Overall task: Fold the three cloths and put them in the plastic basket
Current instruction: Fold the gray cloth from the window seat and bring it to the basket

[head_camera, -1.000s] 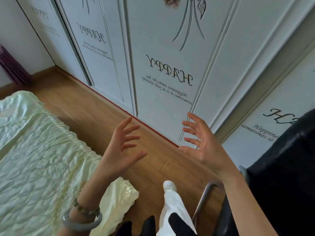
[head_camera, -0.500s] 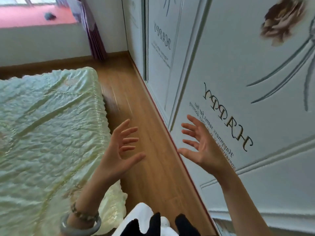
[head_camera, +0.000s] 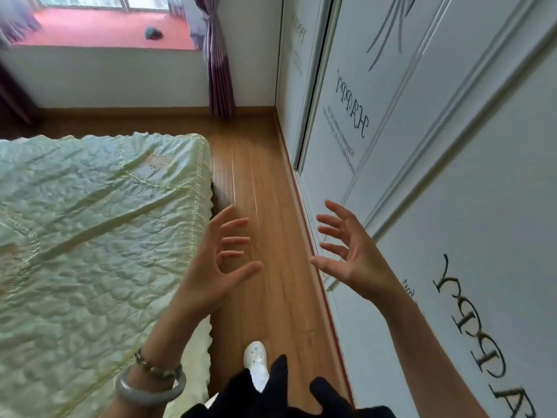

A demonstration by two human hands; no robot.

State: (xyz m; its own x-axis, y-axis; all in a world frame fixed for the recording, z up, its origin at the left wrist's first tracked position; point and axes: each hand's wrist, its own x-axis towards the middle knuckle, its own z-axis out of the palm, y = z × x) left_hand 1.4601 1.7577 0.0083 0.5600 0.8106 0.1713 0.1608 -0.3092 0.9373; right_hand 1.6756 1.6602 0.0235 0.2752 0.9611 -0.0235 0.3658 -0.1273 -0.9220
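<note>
Left hand (head_camera: 211, 268), right hand (head_camera: 358, 260) splayed, empty

Bed (head_camera: 90, 236) at my 9 to 10 o'clock, its edge under my left forearm. Floor (head_camera: 265, 176) runs toward 12 o'clock, between bed and wardrobe doors (head_camera: 452, 152). Wardrobe doors line my 1 to 3 o'clock. My left hand (head_camera: 211, 267) over bed edge and floor; my right hand (head_camera: 355, 260) at 1 o'clock, before wardrobe doors; hands apart. Curtain (head_camera: 221, 70) at 12 o'clock against far wall, near wardrobe end. Window ledge (head_camera: 90, 31) at 11 o'clock, behind bed. My shoe (head_camera: 256, 360) on floor at 6 o'clock.
</note>
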